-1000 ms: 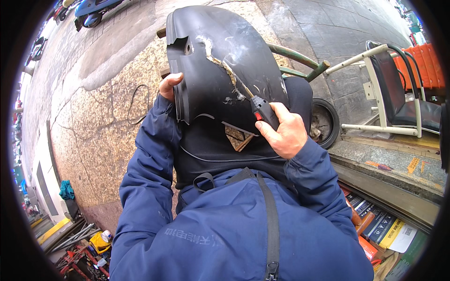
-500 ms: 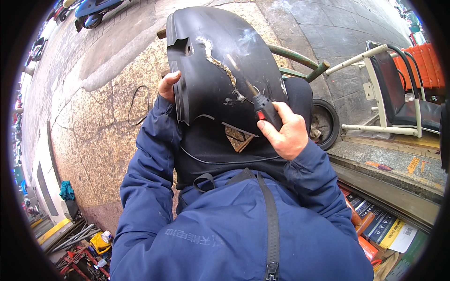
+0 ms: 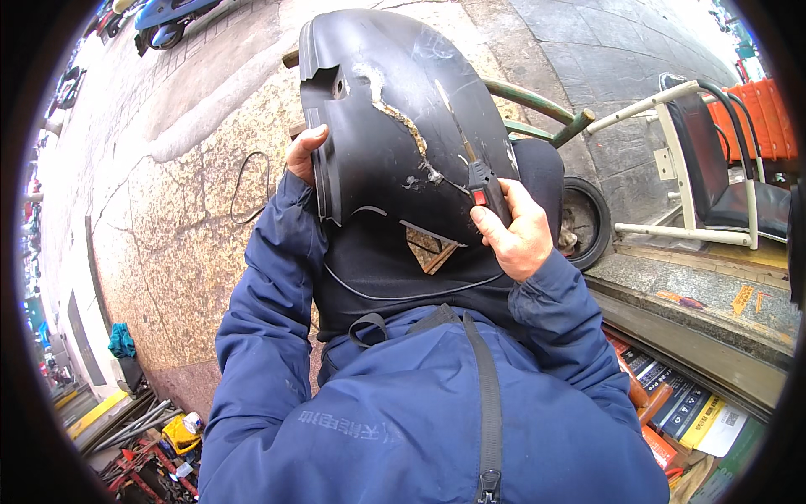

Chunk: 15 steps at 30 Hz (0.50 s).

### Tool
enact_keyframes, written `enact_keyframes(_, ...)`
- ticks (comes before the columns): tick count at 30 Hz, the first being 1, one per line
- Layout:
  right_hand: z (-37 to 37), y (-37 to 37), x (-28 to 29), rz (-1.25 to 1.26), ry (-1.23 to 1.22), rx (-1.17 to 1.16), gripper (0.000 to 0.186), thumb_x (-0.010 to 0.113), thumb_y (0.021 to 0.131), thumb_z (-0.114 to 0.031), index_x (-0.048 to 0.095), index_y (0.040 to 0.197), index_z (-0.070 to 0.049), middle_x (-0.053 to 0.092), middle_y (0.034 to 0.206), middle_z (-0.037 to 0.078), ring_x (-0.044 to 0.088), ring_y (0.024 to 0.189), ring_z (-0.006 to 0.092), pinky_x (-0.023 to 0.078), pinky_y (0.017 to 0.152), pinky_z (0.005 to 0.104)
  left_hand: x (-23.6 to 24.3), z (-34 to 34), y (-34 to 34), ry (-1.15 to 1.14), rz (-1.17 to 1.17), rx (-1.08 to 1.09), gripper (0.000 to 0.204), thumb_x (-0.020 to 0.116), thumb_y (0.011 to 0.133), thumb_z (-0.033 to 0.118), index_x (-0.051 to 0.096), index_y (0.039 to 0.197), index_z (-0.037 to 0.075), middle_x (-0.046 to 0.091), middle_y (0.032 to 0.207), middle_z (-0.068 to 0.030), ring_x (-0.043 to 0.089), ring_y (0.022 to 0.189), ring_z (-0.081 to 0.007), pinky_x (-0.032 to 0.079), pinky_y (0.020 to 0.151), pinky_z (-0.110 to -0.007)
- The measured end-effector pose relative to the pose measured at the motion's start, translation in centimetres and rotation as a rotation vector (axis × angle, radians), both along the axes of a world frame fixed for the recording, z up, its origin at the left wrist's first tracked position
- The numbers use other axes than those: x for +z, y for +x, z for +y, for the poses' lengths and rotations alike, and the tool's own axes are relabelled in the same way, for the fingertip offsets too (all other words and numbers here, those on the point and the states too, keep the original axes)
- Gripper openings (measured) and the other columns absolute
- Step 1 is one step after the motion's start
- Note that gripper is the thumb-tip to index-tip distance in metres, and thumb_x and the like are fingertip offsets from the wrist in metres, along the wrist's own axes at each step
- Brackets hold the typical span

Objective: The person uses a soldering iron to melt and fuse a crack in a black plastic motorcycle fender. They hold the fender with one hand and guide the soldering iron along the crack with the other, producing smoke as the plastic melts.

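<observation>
A large curved black plastic panel (image 3: 453,97) rests across my lap. Down its middle runs a jagged, rough seam (image 3: 398,119), whitish and tan, ending in a pale grey blob. My left hand (image 3: 307,154) grips the panel's left edge, thumb on top and fingers hidden beneath. In my right hand (image 3: 522,232) is a soldering iron (image 3: 485,186) with a black handle and a red switch. Its long metal tip points up and away over the panel, to the right of the seam. Whether the tip touches the plastic I cannot tell.
A thin cord (image 3: 403,296) curves across my lap. Green wooden bars (image 3: 537,101) stick out beyond the panel. To the right are a tyre (image 3: 600,220) and a metal-framed chair (image 3: 697,151). Tools (image 3: 143,458) lie at lower left, and boxes (image 3: 684,403) at lower right.
My right hand has shifted the soldering iron to the right, away from the seam, and its tip now points more steeply up. The smoke has thinned. My left hand keeps its place.
</observation>
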State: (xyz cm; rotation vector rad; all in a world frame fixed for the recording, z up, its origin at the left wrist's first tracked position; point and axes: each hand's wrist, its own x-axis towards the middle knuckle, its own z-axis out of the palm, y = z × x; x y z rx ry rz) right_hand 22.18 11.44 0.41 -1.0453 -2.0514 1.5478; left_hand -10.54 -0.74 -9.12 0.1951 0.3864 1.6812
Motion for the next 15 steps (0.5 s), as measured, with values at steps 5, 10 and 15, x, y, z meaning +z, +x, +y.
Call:
enact_keyframes(5,0.01,-0.04,-0.49,0.008,-0.023,0.003,0.041,0.078,0.092,-0.019,0.063,0.122,0.003,0.073,0.09,0.013,0.07,0.079,0.0175,0.056,0.074,0.0322,-0.16,0.17,-0.22,-0.01,0.022,0.022,0.053,0.065,0.095,0.027,0.056,0.136,-0.006,0.071,0.119,-0.0227,0.073,0.103,-0.0352,0.061,0.093,-0.05)
enact_keyframes(10,0.01,-0.11,-0.7,0.0,-0.029,0.01,0.04,0.078,0.092,-0.02,0.063,0.122,0.003,0.073,0.089,0.013,0.07,0.079,0.0178,0.056,0.074,0.0324,0.32,0.15,0.26,-0.05,0.04,0.046,0.052,0.065,0.095,0.026,0.057,0.135,-0.006,0.071,0.12,-0.0228,0.073,0.103,-0.0352,0.06,0.094,-0.05)
enact_keyframes(15,-0.05,-0.13,-0.54,-0.015,-0.034,0.016,0.041,0.078,0.092,-0.019,0.063,0.122,0.003,0.073,0.09,0.013,0.07,0.079,0.0181,0.056,0.074,0.0324,0.66,0.34,0.41,-0.044,0.02,0.039,0.051,0.064,0.095,0.026,0.057,0.135,-0.005,0.071,0.12,-0.0227,0.073,0.105,-0.0352,0.059,0.095,-0.05)
